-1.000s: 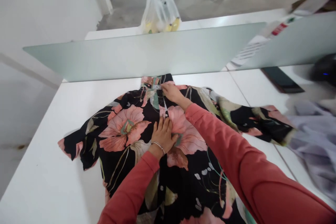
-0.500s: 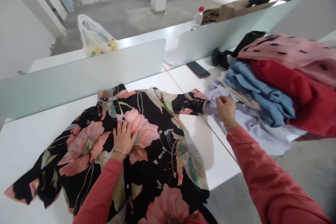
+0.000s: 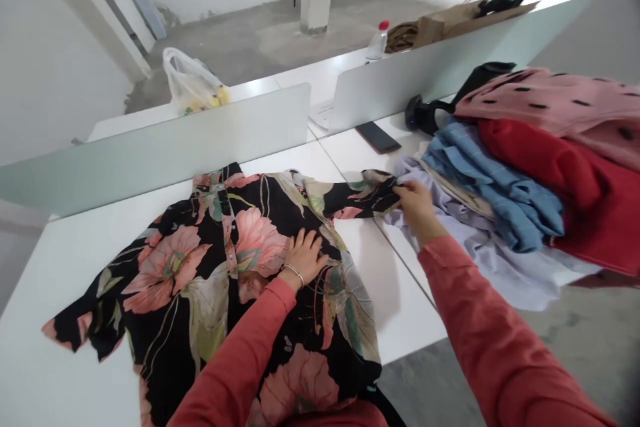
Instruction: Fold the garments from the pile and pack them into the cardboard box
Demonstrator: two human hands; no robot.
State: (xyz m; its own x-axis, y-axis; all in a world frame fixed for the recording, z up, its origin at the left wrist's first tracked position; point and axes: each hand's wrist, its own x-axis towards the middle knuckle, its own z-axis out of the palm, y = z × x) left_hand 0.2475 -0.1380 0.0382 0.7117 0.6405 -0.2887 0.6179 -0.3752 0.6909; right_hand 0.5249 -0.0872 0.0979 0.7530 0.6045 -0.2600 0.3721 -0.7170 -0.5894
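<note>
Both hands work one floral shirt (image 3: 200, 280): left hand (image 3: 303, 257) flat, fingers spread; right hand (image 3: 415, 203) pinches its sleeve (image 3: 367, 197) beside the clothes pile (image 3: 525, 173), near the tabletop (image 3: 395, 293) edge.

No text, label, brand, number or sign can be read here. The bottle (image 3: 377, 42) beyond the divider shows a pale label, too small and blurred to make out. A sheet of paper (image 3: 321, 113) lies behind the divider, its print too faint to tell. The phone (image 3: 379, 137) on the table lies with a dark, blank screen.
</note>
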